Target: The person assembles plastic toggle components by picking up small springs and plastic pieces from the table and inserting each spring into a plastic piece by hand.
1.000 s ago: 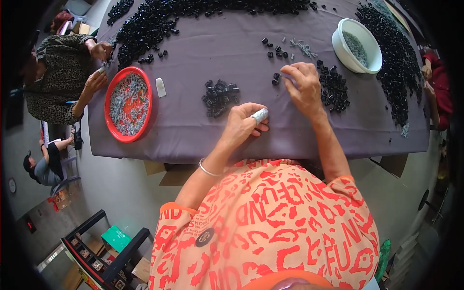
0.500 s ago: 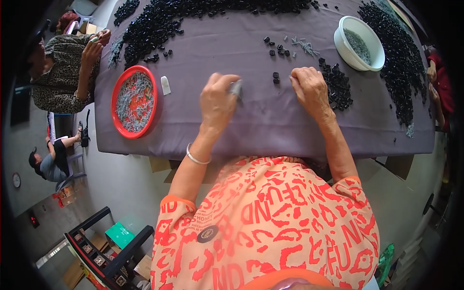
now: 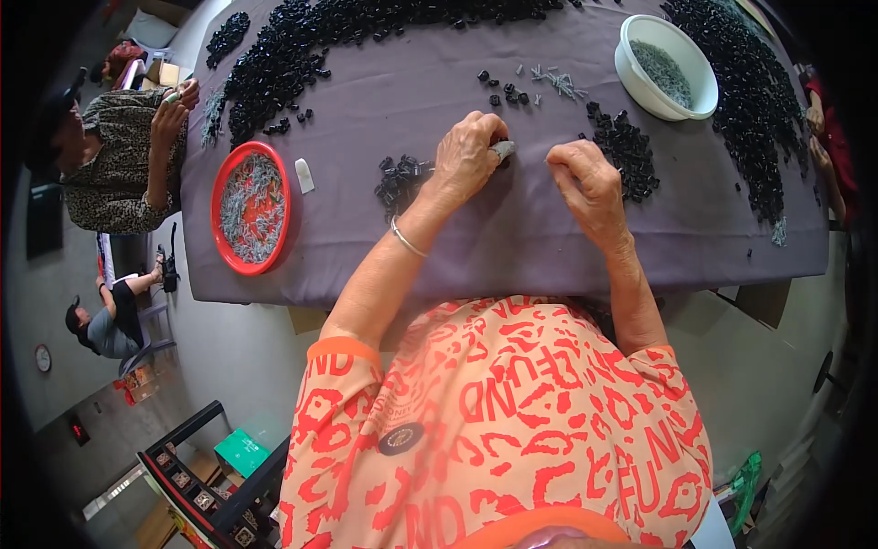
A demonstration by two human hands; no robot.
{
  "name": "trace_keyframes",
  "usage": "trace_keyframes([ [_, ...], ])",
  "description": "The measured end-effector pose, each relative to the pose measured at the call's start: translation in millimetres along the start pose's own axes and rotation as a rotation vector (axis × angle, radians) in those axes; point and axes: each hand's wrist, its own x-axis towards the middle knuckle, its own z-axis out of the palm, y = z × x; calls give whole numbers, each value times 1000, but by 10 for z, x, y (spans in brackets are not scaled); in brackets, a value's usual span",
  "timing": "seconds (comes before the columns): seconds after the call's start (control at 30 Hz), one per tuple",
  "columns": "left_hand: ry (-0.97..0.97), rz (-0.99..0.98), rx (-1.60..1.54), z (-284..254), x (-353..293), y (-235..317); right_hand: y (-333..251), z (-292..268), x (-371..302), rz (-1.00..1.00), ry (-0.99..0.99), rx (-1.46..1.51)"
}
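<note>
My left hand [image 3: 468, 163] is closed over the middle of the cloth, a small pale grey piece [image 3: 502, 150] at its fingertips. A dark piece shows just beneath those fingers. Beside my left wrist lies a small heap of black plastic pieces [image 3: 399, 183]. My right hand [image 3: 590, 188] is curled with thumb and fingers drawn together; whatever it may hold is hidden. A heap of black pieces [image 3: 626, 151] lies just beyond and right of it. Farther out are several loose black pieces [image 3: 508, 93] and a scatter of thin grey pins [image 3: 560, 82].
A red dish [image 3: 285, 197] of grey pins stands left, a white strip [image 3: 305, 176] beside it. A white bowl [image 3: 626, 69] of grey pins stands far right. Large black heaps [image 3: 274, 82] line the far side and right of the grey cloth [image 3: 357, 265]. Another person [image 3: 123, 146] sits left.
My left hand has moved right and away from me, uncovering the heap of black pieces beside its wrist. My right hand stays in nearly the same place, still curled.
</note>
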Motion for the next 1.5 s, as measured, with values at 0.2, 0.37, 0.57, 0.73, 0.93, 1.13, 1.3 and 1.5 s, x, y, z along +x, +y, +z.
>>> trace_keyframes([
  [0.2, 99, -97, -329, -80, -134, -2, 11, -115, -99, 118, 90, 16],
  [0.37, 208, 22, -186, -58, -460, -36, 49, -220, -215, 176, 141, 24],
  [0.57, 366, 207, 160, 73, -459, 85, 41, -303, -352, 164, 176, -35],
  [0.73, 231, 245, 118, 364, -267, 409, 21, -367, -403, 191, 177, -44],
  [0.93, 157, 268, 155, 525, -174, 461, -21, -408, -425, 191, 197, -7],
  [1.13, -121, -326, -988, 254, -426, 461, -98, -302, -323, 172, 128, 129],
  [1.3, -133, -337, -1188, 59, -632, 428, -237, -186, -216, 144, 53, 166],
  [1.5, -1, -253, -1086, 27, -812, 458, -316, -24, -191, 53, -33, 159],
])
